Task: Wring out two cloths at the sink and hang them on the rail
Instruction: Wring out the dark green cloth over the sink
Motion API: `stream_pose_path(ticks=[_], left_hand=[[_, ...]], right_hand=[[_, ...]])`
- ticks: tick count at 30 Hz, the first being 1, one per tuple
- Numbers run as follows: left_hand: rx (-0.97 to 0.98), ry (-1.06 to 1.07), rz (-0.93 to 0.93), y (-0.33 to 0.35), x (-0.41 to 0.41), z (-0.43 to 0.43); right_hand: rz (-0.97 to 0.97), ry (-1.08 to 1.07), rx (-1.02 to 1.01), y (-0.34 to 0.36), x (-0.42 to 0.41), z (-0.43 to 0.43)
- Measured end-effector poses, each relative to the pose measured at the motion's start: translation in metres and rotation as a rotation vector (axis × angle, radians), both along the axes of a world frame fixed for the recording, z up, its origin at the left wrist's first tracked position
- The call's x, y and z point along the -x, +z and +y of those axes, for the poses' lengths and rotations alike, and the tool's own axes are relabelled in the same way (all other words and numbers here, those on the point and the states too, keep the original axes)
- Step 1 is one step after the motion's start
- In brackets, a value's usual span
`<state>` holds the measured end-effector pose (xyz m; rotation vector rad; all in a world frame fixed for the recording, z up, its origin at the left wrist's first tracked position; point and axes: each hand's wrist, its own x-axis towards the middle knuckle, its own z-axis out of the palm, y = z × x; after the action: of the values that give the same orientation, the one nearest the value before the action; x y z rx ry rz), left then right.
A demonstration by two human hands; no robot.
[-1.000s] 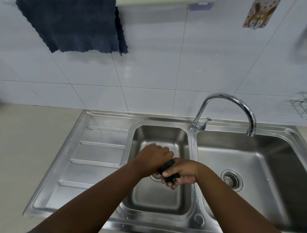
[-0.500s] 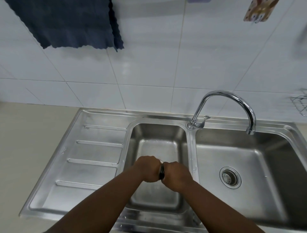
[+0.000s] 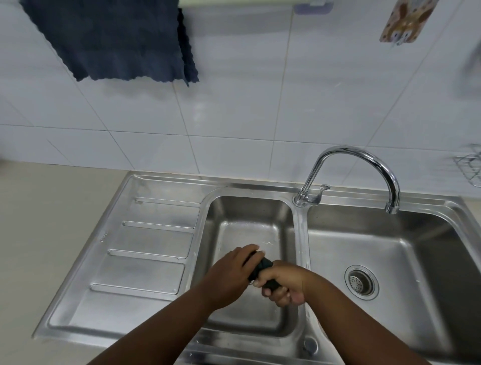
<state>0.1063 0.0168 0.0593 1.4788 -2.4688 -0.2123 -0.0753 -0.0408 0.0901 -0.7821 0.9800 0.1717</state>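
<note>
Over the small left basin (image 3: 250,208) of the steel sink, both my hands squeeze a dark cloth (image 3: 263,268) rolled into a tight twist. My left hand (image 3: 233,273) is closed around its left end and my right hand (image 3: 283,285) around its right end; only a short dark stretch shows between them. A second dark blue cloth (image 3: 117,39) hangs spread flat from the pale rail (image 3: 234,2) at the top of the tiled wall, above and left of the sink.
A curved chrome tap (image 3: 356,166) arches over the large right basin (image 3: 416,234), which has a round drain strainer (image 3: 361,282). A ribbed draining board (image 3: 145,247) lies left of the small basin, beside a beige counter (image 3: 39,234). A wire rack (image 3: 471,164) sits at the right edge.
My hands pressed tight together over the cloth half a second ago; now they have turned against each other and a little more of the twisted cloth shows between them.
</note>
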Motion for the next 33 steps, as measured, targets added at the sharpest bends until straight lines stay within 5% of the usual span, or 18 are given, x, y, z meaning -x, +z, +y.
stream_pose_path(ticks=[5, 11, 17, 24, 33], left_hand=[[0.145, -0.071, -0.011, 0.012, -0.001, -0.011], [0.084, -0.13, -0.264, 0.021, -0.006, -0.025], [-0.106, -0.093, -0.455, 0.03, 0.006, -0.033], [-0.486, -0.014, -0.51, 0.026, 0.022, -0.032], [-0.857, 0.13, -0.271, 0.0, 0.024, -0.019]], right_hand=[[-0.164, 0.056, -0.133, 0.005, -0.006, 0.007], [-0.037, 0.129, 0.015, 0.008, -0.009, 0.005], [0.347, 0.262, 0.479, -0.001, -0.027, 0.007], [0.499, 0.385, 0.869, -0.034, -0.031, 0.024], [0.582, 0.625, 1.523, -0.064, -0.021, 0.043]])
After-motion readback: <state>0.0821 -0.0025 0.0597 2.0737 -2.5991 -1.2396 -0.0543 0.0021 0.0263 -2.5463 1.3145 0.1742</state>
